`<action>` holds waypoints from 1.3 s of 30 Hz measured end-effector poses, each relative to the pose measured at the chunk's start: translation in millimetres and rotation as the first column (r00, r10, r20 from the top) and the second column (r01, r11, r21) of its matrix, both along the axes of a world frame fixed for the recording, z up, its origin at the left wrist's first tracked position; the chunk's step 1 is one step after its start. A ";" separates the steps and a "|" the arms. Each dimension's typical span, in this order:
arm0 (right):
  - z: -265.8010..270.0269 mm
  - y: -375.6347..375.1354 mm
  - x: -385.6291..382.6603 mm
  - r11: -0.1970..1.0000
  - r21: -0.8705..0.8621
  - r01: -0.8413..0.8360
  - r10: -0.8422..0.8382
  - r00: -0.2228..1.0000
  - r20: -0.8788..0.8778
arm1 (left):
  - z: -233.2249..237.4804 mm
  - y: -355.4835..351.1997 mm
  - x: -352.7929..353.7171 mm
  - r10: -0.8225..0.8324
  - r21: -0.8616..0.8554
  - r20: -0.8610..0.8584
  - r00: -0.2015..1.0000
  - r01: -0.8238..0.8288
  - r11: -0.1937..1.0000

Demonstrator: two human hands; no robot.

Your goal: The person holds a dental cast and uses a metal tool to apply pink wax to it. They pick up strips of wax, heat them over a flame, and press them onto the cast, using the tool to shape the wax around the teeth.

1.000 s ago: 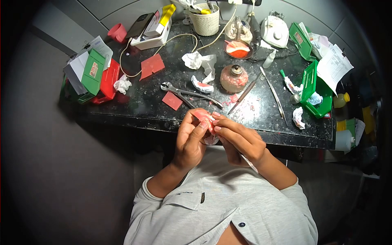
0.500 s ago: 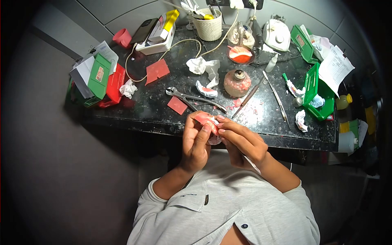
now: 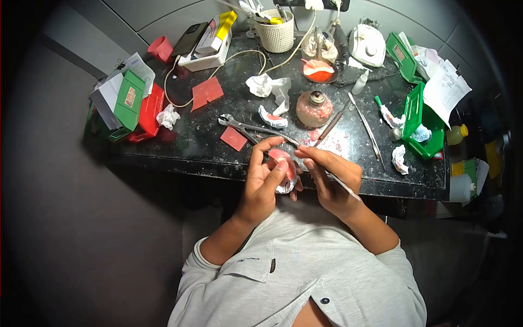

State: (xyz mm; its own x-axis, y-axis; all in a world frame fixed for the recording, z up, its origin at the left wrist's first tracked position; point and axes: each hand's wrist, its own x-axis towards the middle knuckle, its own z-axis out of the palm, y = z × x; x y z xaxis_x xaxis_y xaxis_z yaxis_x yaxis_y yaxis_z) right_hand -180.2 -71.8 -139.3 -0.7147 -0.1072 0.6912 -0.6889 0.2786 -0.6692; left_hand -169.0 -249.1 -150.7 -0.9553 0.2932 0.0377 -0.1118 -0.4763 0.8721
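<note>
My left hand (image 3: pixel 263 184) is wrapped round a white dental cast with pink wax (image 3: pixel 284 170) on it, its thumb pressed on the wax. Just to the right, my right hand (image 3: pixel 336 180) pinches a thin metal carving tool (image 3: pixel 344 186), whose handle slants down to the right. The tool's tip is near the cast; whether it touches cannot be made out. Beyond my hands on the black bench lie metal pliers (image 3: pixel 248 126), a small pink wax square (image 3: pixel 233 139) and another cast with pink wax (image 3: pixel 272 117).
A spirit burner (image 3: pixel 314 109) stands past my right hand among wax crumbs. A brown-handled knife (image 3: pixel 333 124) and a metal spatula (image 3: pixel 366 126) lie beside it. Green boxes (image 3: pixel 415 117) are at the right, a red box (image 3: pixel 150 113) at the left. The bench's front edge (image 3: pixel 207 170) runs near my wrists.
My right hand has drawn back to the right from the cast and brought the carving tool up between its fingers. The cast is turned, showing more of its white lower part.
</note>
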 end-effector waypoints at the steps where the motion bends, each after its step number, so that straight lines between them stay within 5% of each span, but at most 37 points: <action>1: 2.2 -0.5 0.5 1.000 0.002 -0.014 0.014 0.997 0.079 | 0.3 0.7 0.7 -0.016 -0.058 -0.007 1.000 0.016 0.998; 3: 3.2 0.7 2.4 0.998 -0.021 -0.058 0.061 0.970 0.236 | -3.6 1.7 1.6 -0.047 -0.121 -0.009 0.999 0.045 0.992; 10: -4.3 4.6 -1.9 0.992 -0.081 -0.099 0.115 0.969 0.219 | -1.4 4.0 2.4 -0.086 -0.161 0.011 0.996 0.087 0.983; 12: -2.4 3.0 0.2 0.963 -0.251 -0.096 0.190 0.902 0.387 | -2.8 4.4 1.9 -0.067 -0.165 0.006 0.998 0.067 0.984; 19: -1.9 5.9 -0.1 0.965 -0.231 -0.127 0.209 0.900 0.381 | -7.4 2.7 3.2 -0.083 -0.289 -0.064 0.994 0.061 0.955; 21: -2.7 7.2 0.5 0.938 -0.338 -0.074 0.243 0.836 0.493 | 3.2 1.3 3.1 -0.097 -0.256 0.036 0.995 0.103 0.961; 24: 1.8 6.9 1.3 0.934 -0.357 0.003 0.187 0.848 0.496 | -5.8 0.3 -3.1 0.009 -0.073 0.018 1.000 -0.007 0.997; 26: 2.4 9.0 -3.4 0.987 -0.156 -0.039 0.083 0.954 0.289 | -2.0 0.1 -5.4 0.161 -0.072 -0.074 0.984 -0.166 0.983; 32: 4.3 -5.6 7.5 0.996 0.086 -0.002 -0.002 0.999 0.048 | 6.0 -2.2 -3.8 0.177 0.166 -0.032 0.984 -0.169 0.972; 39: -6.8 -4.4 6.9 0.994 -0.093 0.052 -0.034 0.982 0.188 | 2.0 -2.8 -9.3 0.116 0.046 -0.081 0.990 -0.113 0.993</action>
State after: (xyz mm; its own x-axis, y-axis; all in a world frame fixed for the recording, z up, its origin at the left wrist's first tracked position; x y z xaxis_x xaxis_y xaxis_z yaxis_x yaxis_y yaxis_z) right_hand -173.3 -76.2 -146.1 -0.8342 -0.0128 0.5514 -0.5388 0.2327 -0.8097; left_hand -178.4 -251.9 -148.7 -0.9756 0.1784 0.1282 0.0177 -0.5178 0.8553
